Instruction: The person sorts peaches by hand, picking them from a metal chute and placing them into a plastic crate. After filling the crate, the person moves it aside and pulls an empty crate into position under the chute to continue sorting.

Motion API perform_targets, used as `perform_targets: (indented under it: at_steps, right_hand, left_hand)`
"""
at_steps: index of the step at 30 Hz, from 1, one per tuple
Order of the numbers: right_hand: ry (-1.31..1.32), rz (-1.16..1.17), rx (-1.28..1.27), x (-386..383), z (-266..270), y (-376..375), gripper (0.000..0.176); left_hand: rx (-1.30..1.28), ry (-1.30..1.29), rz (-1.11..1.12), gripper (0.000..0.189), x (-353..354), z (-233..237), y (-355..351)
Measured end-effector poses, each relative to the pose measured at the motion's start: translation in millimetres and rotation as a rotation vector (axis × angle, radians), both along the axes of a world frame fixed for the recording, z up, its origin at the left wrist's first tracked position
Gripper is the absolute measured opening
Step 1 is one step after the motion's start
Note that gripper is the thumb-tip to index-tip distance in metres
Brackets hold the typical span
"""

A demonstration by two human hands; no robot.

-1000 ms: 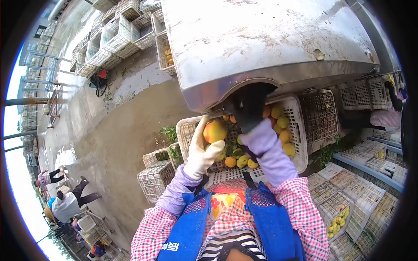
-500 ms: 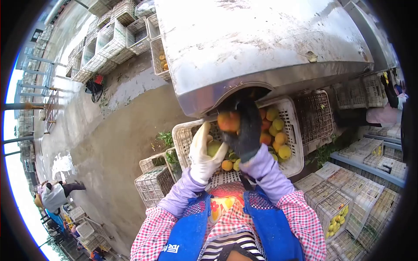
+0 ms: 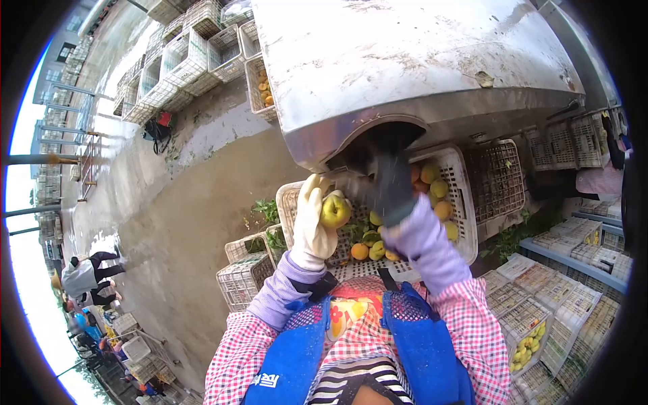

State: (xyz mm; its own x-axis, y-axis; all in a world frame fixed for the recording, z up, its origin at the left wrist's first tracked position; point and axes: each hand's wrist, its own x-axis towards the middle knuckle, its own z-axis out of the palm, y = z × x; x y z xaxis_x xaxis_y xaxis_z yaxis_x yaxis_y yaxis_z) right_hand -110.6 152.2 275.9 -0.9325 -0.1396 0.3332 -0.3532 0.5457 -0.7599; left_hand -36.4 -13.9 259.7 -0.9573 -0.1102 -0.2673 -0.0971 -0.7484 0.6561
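Observation:
My left hand (image 3: 312, 226), in a white glove, holds a yellow-green peach (image 3: 335, 211) over the left part of a white plastic crate (image 3: 466, 223). My right hand (image 3: 388, 185), in a black glove, is at the round opening (image 3: 385, 138) in the metal machine. Its fingers are smeared by motion, so whether they hold anything is hidden. Below and beside the hands, yellow, green and orange peaches (image 3: 376, 250) lie in the crate with some green leaves.
A metal machine (image 3: 418, 54) with a dirty top stands just beyond the crate. A brown crate (image 3: 498, 179) sits to the right, and stacked crates (image 3: 533, 297) fill the lower right. Other crates (image 3: 182, 57) stand upper left. People (image 3: 88, 277) are far left on the wet floor (image 3: 182, 209).
The left hand has turned upward and shows the yellow-green peach. My right hand has moved up and right, toward the opening; the reddish peach near it is out of sight.

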Motion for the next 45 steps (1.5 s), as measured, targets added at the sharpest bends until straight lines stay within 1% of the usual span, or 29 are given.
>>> perform_targets:
  at_steps: [2, 4, 5, 6, 9, 10, 12, 14, 16, 17, 18, 19, 20, 21, 23, 24, 25, 26, 27, 29, 31, 32, 34, 36, 40, 41, 43, 44, 45]
  right_hand:
    - [-0.047, 0.187, -0.100, 35.8, 6.5, -4.0, 0.090]
    - [-0.021, 0.103, -0.085, 67.7, -15.3, -15.1, 0.089]
    - [-0.003, 0.060, -0.076, 74.9, -24.3, -18.1, 0.088]
    - [-0.015, 0.041, -0.113, 74.9, -20.9, -18.6, 0.083]
    - [0.024, -0.012, -0.129, 54.0, -6.3, -13.8, 0.074]
    - [0.130, -0.076, 0.018, 43.2, -12.2, -9.5, 0.072]
    - [0.340, -0.198, 0.312, 13.6, -28.4, 0.6, 0.067]
    - [0.207, -0.105, 0.435, -25.5, -32.8, 2.0, 0.060]
    - [0.018, -0.129, 0.449, -55.9, -52.3, -6.0, 0.051]
    - [-0.012, -0.128, 0.393, -53.2, -57.5, -3.4, 0.048]
    - [-0.041, -0.128, 0.338, -50.8, -58.2, -1.9, 0.044]
    - [0.002, -0.119, 0.222, -44.0, -33.2, 5.6, 0.042]
    - [0.050, -0.116, 0.110, -36.1, -21.3, 13.1, 0.040]
    - [0.099, -0.120, 0.118, -24.1, -30.6, 23.5, 0.037]
    - [0.203, -0.120, 0.134, 8.2, -65.1, 52.6, 0.032]
    - [0.055, -0.140, 0.182, 29.3, -92.8, 67.2, 0.026]
    - [-0.091, -0.158, 0.228, 51.1, -124.7, 82.4, 0.020]
    - [-0.259, -0.136, 0.317, 68.3, -154.8, 99.5, 0.021]
    - [-0.426, -0.117, 0.403, 80.2, -177.0, 112.3, 0.023]
    - [-0.724, -0.127, 0.476, 88.2, -193.6, 121.5, 0.026]
    - [-0.978, -0.184, 0.372, 95.7, -205.7, 124.0, 0.032]
    - [-1.056, -0.213, 0.342, 97.3, -211.4, 125.8, 0.033]
    - [-1.102, -0.231, 0.323, 97.7, -221.0, 121.8, 0.035]
    - [-1.059, -0.202, 0.368, 87.3, -231.9, 112.3, 0.037]
    - [-0.991, -0.133, 0.404, 48.7, -260.9, 69.5, 0.041]
    - [-0.987, -0.124, 0.400, 42.4, -264.9, 57.7, 0.042]
    - [-0.971, -0.104, 0.374, 30.1, -270.3, 38.3, 0.044]
    - [-0.972, -0.101, 0.355, 25.6, -274.7, 30.1, 0.045]
    - [-0.971, -0.102, 0.324, 21.5, -275.2, 23.8, 0.046]
  left_hand:
    - [-0.741, 0.521, 0.022, 0.056, -5.5, 5.2, -4.6]
    - [-0.796, 0.569, -0.023, 0.056, -1.1, 9.1, 0.4]
    - [-0.483, 0.363, -0.069, 0.054, 3.4, 10.0, 10.6]
    - [-0.172, 0.156, -0.111, 0.055, 6.1, 9.9, 17.2]
    - [-0.005, 0.123, -0.043, 0.054, 3.8, 7.0, 20.8]
    - [0.053, 0.111, -0.019, 0.054, 3.2, 5.3, 21.0]
    - [0.036, -0.035, -0.062, 0.062, 7.1, -6.8, 10.7]
    - [0.008, -0.178, -0.108, 0.070, 8.5, -32.7, -1.7]
    - [-0.084, -0.328, -0.123, 0.066, 2.6, -59.2, -2.0]
    - [-0.129, -0.406, -0.134, 0.063, -1.6, -70.5, -0.2]
    - [-0.218, -0.380, -0.220, 0.066, -2.8, -79.5, 3.2]
    - [-0.316, -0.428, -0.326, 0.067, -5.0, -97.8, 7.1]
    - [-0.411, -0.468, -0.437, 0.068, -8.2, -124.9, 12.0]
    - [-0.502, -0.501, -0.549, 0.069, -9.8, -150.6, 19.4]
    - [-0.704, -0.491, -0.587, 0.052, 10.4, -198.1, 49.6]
    - [-0.806, -0.489, -0.605, 0.045, 20.4, -221.4, 64.7]
    - [-0.983, -0.430, -0.652, 0.046, 27.3, -250.0, 75.7]
    - [-1.165, -0.375, -0.690, 0.047, 33.6, -277.9, 86.7]
    - [-1.347, -0.297, -0.728, 0.049, 28.0, -263.4, 97.8]
    - [-1.522, -0.276, -0.787, 0.062, 20.2, -265.1, 120.9]
    - [-1.510, -0.407, -0.835, 0.090, 15.3, -284.0, 143.7]
    - [-1.637, -0.376, -0.810, 0.081, 16.4, -287.4, 154.3]
    - [-1.576, -0.567, -1.153, 0.073, -8.8, -274.5, 154.1]
    - [-1.503, -0.571, -1.287, 0.068, -24.4, -271.2, 147.4]
    - [-1.462, -0.245, -1.126, 0.060, 13.4, -342.8, 80.8]
    - [-1.456, -0.162, -1.087, 0.058, 10.8, -328.5, 67.3]
    - [-0.749, -0.452, -0.797, 0.054, 19.8, -289.7, 45.5]
    - [-0.395, -0.560, -0.625, 0.052, 19.1, -254.2, 37.5]
    - [-0.383, -0.582, -0.645, 0.053, 17.2, -227.7, 26.3]
